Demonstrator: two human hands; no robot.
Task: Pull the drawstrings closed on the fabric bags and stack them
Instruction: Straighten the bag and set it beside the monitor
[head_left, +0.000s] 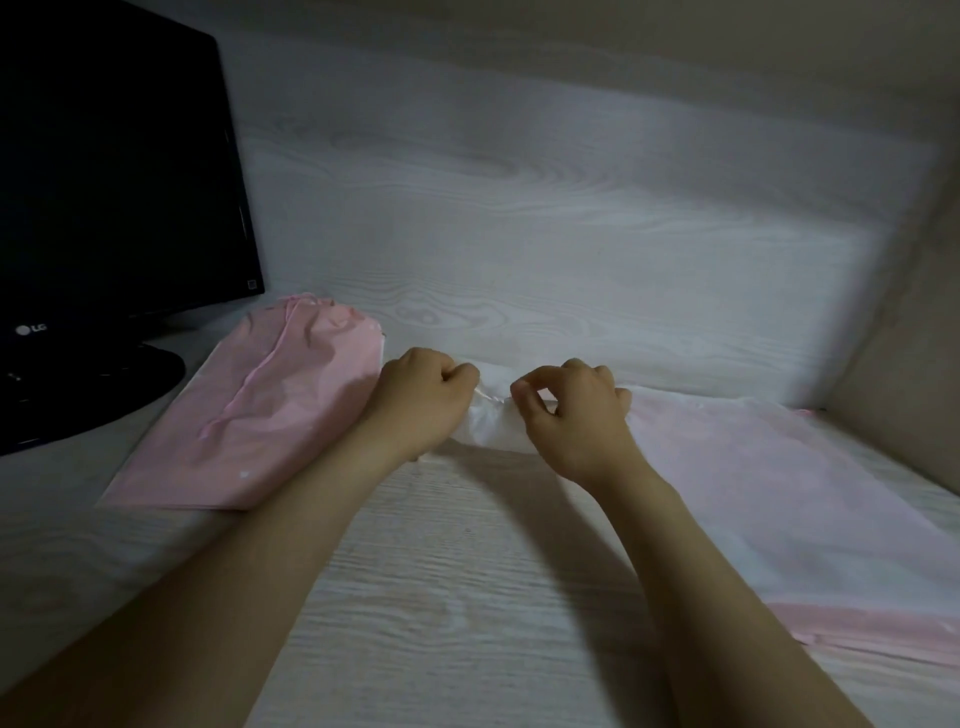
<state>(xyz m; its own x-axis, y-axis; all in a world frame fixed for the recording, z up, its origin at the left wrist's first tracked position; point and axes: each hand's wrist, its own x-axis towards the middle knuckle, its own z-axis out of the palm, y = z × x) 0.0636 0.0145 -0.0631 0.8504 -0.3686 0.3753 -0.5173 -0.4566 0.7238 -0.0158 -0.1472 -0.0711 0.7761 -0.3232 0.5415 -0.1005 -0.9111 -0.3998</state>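
- Head view, centre of frame: left hand and right hand close together but not touching, both curled on the bunched mouth of a pale bag.
- Left hand fisted at the very tip of the mouth, probably round the drawstring; cord itself too fine to make out. Right hand pinching the gathered neck just at 3 o'clock of that.
- Pale bag spread flat on the worktop, reaching from centre out toward 4 o'clock. Long axis 10-to-4, mouth pointing to 10 o'clock, bottom end near the right edge of frame.
- Pink bag at 9 o'clock of the hands, just beside the left wrist, lying flat. Long axis 1-to-7, puckered end toward 1 o'clock; looks already cinched.
- Monitor at 10 o'clock, behind the pink bag.
- Handling, as a judgement: thin, limp, very light, likely a little slippery. No shape of its own, so apt to slide on the worktop when tugged.
- Best held at the mouth: one hand anchoring the gathered channel, the other drawing the cord straight out along the long axis.
- For stacking: lift by neck and far end, then lay along the pink bag's axis, mouths the same way.
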